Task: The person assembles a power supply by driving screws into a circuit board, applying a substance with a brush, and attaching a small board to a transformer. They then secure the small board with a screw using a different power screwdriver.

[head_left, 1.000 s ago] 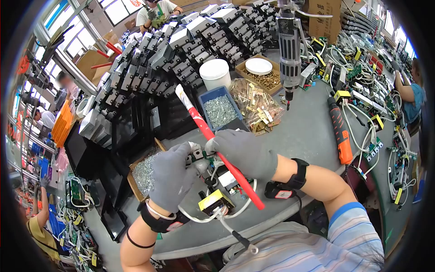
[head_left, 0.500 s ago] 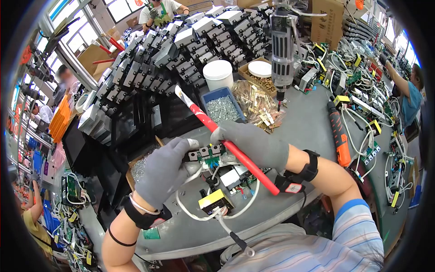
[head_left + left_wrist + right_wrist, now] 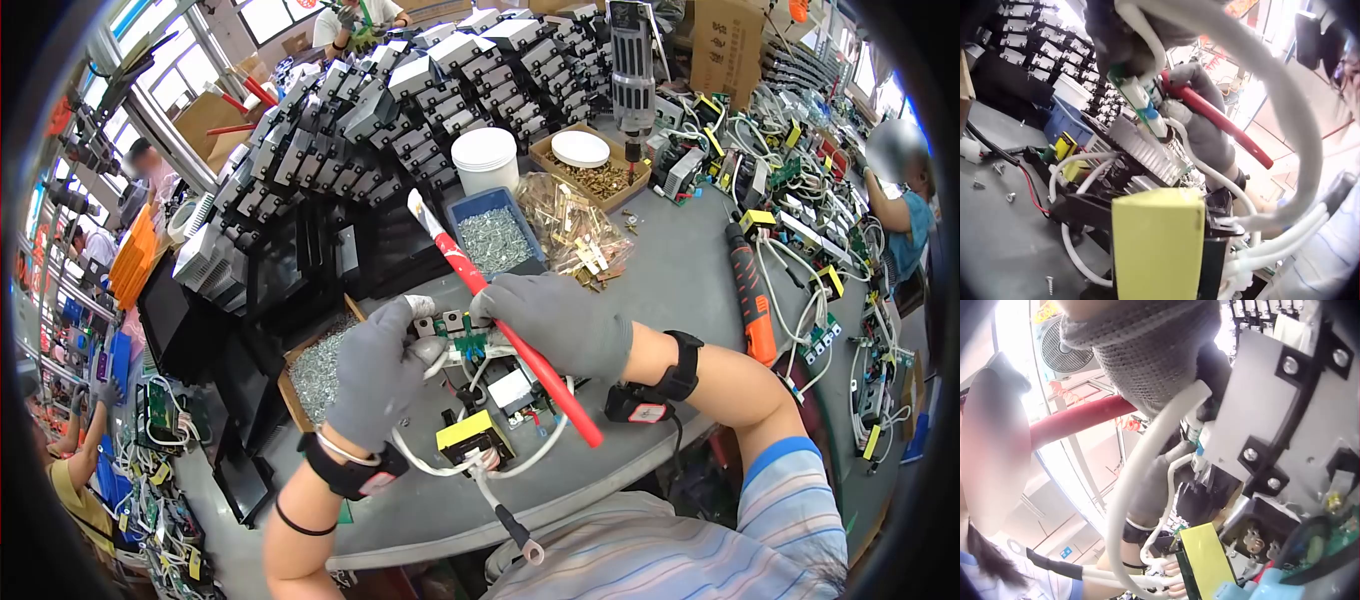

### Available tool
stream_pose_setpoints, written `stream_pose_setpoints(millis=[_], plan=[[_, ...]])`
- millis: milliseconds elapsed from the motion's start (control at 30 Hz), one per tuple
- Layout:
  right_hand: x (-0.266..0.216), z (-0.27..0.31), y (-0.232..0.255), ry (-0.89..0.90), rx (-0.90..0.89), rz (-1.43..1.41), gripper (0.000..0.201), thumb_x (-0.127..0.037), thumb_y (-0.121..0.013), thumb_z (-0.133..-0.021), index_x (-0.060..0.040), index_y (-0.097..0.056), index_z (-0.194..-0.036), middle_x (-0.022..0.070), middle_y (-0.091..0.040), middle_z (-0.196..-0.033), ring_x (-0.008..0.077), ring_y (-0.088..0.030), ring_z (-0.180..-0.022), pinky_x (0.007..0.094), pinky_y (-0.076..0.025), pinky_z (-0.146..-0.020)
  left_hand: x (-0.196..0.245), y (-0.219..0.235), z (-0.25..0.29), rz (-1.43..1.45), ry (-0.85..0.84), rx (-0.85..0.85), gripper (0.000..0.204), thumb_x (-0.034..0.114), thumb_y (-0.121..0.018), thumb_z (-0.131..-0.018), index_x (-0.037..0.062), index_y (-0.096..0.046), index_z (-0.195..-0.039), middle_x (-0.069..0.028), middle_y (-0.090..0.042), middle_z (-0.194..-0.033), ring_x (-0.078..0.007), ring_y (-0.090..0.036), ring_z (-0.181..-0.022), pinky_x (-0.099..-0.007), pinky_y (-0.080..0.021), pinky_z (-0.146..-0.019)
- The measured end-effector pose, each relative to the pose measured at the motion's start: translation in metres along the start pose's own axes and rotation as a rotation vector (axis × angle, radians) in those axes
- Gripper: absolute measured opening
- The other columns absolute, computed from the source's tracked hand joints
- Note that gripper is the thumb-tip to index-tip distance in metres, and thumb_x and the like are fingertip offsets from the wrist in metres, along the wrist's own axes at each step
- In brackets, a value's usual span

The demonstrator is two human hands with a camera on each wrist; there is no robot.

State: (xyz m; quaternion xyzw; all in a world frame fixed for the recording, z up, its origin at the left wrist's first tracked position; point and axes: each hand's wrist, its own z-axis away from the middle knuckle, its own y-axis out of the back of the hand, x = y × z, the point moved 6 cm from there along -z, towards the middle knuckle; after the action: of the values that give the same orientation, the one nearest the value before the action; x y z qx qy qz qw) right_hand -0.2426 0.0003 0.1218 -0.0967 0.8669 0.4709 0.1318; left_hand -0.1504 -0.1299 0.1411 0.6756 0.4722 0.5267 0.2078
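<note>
Both hands wear grey gloves. My left hand (image 3: 380,370) pinches the left end of a circuit board assembly (image 3: 467,347) with metal terminals along its far edge. In my right hand (image 3: 565,320) is a red stick (image 3: 545,375) with a whitish tip, slanting across the work; the thumb side of this hand is at the board's right end. White cables run from the assembly to a yellow-wrapped transformer (image 3: 474,437) nearer my body. In the left wrist view, the green board (image 3: 1138,103) hangs tilted under the left fingers, with the red stick (image 3: 1216,119) behind it.
Beyond the hands stand a blue bin of screws (image 3: 490,238), a white tub (image 3: 484,160) and a bag of brass parts (image 3: 575,230). A box of screws (image 3: 318,375) lies left. An orange power screwdriver (image 3: 752,300) lies right; another driver (image 3: 632,80) hangs above the table.
My left hand first shifted left and showed more of the board, then came back inward. The right hand moved slightly right with the red stick. The hanging driver swayed.
</note>
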Motion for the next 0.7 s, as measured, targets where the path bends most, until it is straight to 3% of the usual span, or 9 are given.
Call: stream_pose_setpoints(millis=[33,100,133,233,300,400,500,633,700], plan=[[0.002,-0.002,0.001,0.013,-0.002,-0.096,0.029,-0.008,-0.059,-0.077,-0.0115,-0.049,-0.104,0.0087,-0.057,-0.089,0.0267,-0.062,-0.077,0.0356,-0.049,-0.062,0.002,0.005,-0.001,0.0,-0.004,0.004,0.027,-0.001,-0.067,-0.071,0.0019,-0.062,-0.097,-0.0071,-0.06,-0.07,-0.0145,-0.059,-0.061,-0.0258,-0.047,-0.058],[0.009,0.0,0.009,-0.074,-0.071,-0.225,0.029,-0.007,-0.059,-0.078,-0.0111,-0.05,-0.104,0.0092,-0.057,-0.091,0.0279,-0.062,-0.079,0.0357,-0.049,-0.064,-0.014,0.001,0.002,0.556,0.366,-0.123,0.026,-0.001,-0.066,-0.073,-0.0002,-0.061,-0.098,-0.0034,-0.061,-0.073,-0.0094,-0.058,-0.064,-0.022,-0.05,-0.063],[0.013,0.003,0.007,-0.166,-0.146,-0.361,0.029,-0.006,-0.059,-0.078,-0.0107,-0.05,-0.105,0.0097,-0.058,-0.094,0.0291,-0.062,-0.081,0.0357,-0.05,-0.067,-0.015,-0.003,0.006,0.702,0.439,-0.15,0.026,-0.002,-0.065,-0.074,-0.0021,-0.061,-0.099,-0.0022,-0.062,-0.08,-0.0072,-0.058,-0.069,-0.0206,-0.051,-0.07],[0.01,0.004,0.017,-0.093,-0.093,-0.414,0.027,-0.007,-0.059,-0.079,-0.0097,-0.05,-0.104,0.0103,-0.059,-0.095,0.0296,-0.062,-0.083,0.0349,-0.05,-0.07,-0.021,-0.012,0.009,0.631,0.38,-0.136,0.023,-0.001,-0.063,-0.075,-0.0014,-0.061,-0.099,-0.0025,-0.063,-0.08,-0.0065,-0.058,-0.07,-0.0193,-0.049,-0.068],[0.005,0.008,0.011,-0.147,-0.161,-0.348,0.026,-0.007,-0.059,-0.079,-0.009,-0.05,-0.103,0.0105,-0.057,-0.091,0.029,-0.061,-0.081,0.0359,-0.049,-0.068,-0.014,-0.009,0.007,0.416,0.3,-0.122,0.019,0.003,-0.062,-0.078,-0.0007,-0.062,-0.097,-0.0028,-0.064,-0.077,-0.0064,-0.057,-0.068,-0.0202,-0.047,-0.064],[-0.005,0.009,0.006,0.029,-0.038,0.011,0.024,-0.008,-0.058,-0.077,-0.0087,-0.048,-0.1,0.0105,-0.052,-0.081,0.028,-0.059,-0.074,0.0371,-0.048,-0.064,-0.003,-0.003,0.006,0.156,0.176,-0.069,0.026,0.012,-0.066,-0.077,0.0008,-0.062,-0.1,-0.0143,-0.063,-0.071,-0.023,-0.064,-0.064,-0.0323,-0.048,-0.06],[-0.007,0.01,0.008,0.005,0.033,-0.003,0.025,-0.007,-0.057,-0.077,-0.0091,-0.048,-0.101,0.01,-0.053,-0.082,0.0275,-0.06,-0.074,0.0365,-0.048,-0.064,0.0,-0.002,0.005,0.015,0.149,-0.068,0.027,0.013,-0.066,-0.076,0.0016,-0.062,-0.1,-0.0158,-0.063,-0.071,-0.0261,-0.063,-0.064,-0.0336,-0.048,-0.061],[-0.006,0.008,0.012,0.009,0.055,-0.019,0.023,-0.006,-0.058,-0.077,-0.0088,-0.05,-0.098,0.0082,-0.054,-0.083,0.0265,-0.06,-0.075,0.0359,-0.049,-0.064,-0.006,-0.007,0.007,0.02,0.143,-0.08,0.023,0.013,-0.065,-0.079,0.001,-0.062,-0.099,-0.0113,-0.063,-0.07,-0.0196,-0.062,-0.062,-0.0304,-0.047,-0.06],[-0.005,0.008,0.018,0.025,0.102,-0.199,0.021,-0.006,-0.06,-0.076,-0.0082,-0.052,-0.096,0.0077,-0.058,-0.086,0.026,-0.061,-0.079,0.0342,-0.049,-0.066,-0.024,-0.019,0.014,0.647,0.363,-0.042,0.02,0.014,-0.061,-0.085,-0.0008,-0.062,-0.098,-0.0054,-0.063,-0.073,-0.0112,-0.059,-0.062,-0.0259,-0.046,-0.06]])
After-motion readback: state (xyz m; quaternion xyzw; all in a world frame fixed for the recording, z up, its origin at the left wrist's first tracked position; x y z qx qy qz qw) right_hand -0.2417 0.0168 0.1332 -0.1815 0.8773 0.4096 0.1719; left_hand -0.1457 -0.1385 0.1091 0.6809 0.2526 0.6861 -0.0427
